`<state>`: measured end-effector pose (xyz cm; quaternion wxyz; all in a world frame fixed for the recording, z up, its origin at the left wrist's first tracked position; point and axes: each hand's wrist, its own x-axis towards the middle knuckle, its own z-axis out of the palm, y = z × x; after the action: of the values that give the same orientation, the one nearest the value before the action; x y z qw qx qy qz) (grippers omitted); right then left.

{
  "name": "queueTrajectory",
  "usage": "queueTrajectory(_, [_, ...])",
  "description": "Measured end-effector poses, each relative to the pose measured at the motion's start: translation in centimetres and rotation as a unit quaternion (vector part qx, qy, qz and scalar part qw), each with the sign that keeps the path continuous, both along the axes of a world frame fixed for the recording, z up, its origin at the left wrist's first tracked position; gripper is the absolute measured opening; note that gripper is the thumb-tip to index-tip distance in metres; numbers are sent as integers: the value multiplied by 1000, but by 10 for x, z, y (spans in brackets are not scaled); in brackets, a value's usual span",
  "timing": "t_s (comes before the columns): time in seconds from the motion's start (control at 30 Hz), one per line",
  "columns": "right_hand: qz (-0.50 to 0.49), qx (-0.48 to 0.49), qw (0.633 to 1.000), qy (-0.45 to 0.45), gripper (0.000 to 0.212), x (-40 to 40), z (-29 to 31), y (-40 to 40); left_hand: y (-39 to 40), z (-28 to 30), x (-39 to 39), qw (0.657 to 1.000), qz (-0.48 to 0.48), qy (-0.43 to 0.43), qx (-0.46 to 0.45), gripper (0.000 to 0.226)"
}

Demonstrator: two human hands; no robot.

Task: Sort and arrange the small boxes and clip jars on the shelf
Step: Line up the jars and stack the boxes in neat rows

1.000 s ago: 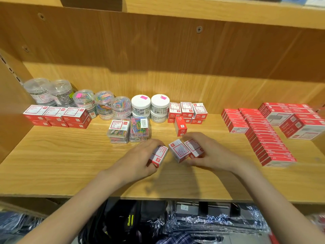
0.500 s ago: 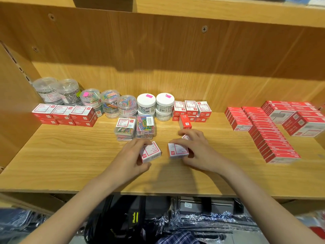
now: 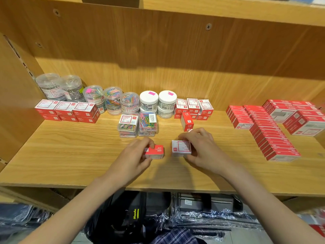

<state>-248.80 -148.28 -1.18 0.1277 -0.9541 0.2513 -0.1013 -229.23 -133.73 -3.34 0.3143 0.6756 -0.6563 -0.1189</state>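
Note:
My left hand (image 3: 135,155) grips a small red box (image 3: 155,151) turned red side up near the middle of the wooden shelf (image 3: 70,155). Beside it, my right hand (image 3: 202,148) holds a small box with its white label up (image 3: 181,148), and a second box seems to lie under those fingers. One red box (image 3: 187,121) stands upright just behind. Along the back sit clear clip jars (image 3: 112,99), two white-lidded jars (image 3: 158,100), and stacked small boxes (image 3: 193,107).
Two clear flat cases of coloured clips (image 3: 138,125) stand just behind my left hand. Red boxes (image 3: 68,110) lie at the left, long rows of red staple boxes (image 3: 270,134) at the right. The left side wall (image 3: 14,95) bounds the shelf. Bags lie below.
My left hand has turned its box from label up to red side up and drawn it leftward. My right hand has squared its box so the label faces up.

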Motion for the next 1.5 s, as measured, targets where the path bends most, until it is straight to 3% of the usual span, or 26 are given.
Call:
queueTrajectory(0.13, [-13,8,1000,-24,44,-2,-2,5,0,-1,5,999,-1,34,-23,62])
queueTrajectory(0.33, [9,32,999,-40,37,1,0,8,6,-14,7,995,1,-59,-84,53])
queueTrajectory(0.47, [19,78,996,-43,34,5,0,10,4,-14,9,999,-15,-22,-38,39])
queueTrajectory(0.6, [6,205,978,-33,11,11,8,13,6,-11,17,999,-50,10,15,36])
queueTrajectory(0.63, [6,215,976,-23,14,12,10,13,6,-11,18,998,-53,12,21,37])
queueTrajectory(0.73, [3,183,983,-15,30,16,9,12,6,-12,18,998,-63,22,20,38])
queueTrajectory(0.9, [-57,117,989,-76,19,23,15,15,5,-11,19,997,-70,34,7,33])
queueTrajectory(1.0, [1,76,997,-7,37,24,19,19,7,-11,23,997,-66,42,4,32])
queueTrajectory(1.13, [29,101,995,-4,32,29,18,18,8,-9,26,997,-30,66,19,28])
queueTrajectory(1.3, [62,99,993,24,43,32,23,15,10,-8,29,997,13,76,16,35])
queueTrajectory(1.5, [115,159,975,-100,23,33,16,21,10,-9,33,997,22,68,5,36])
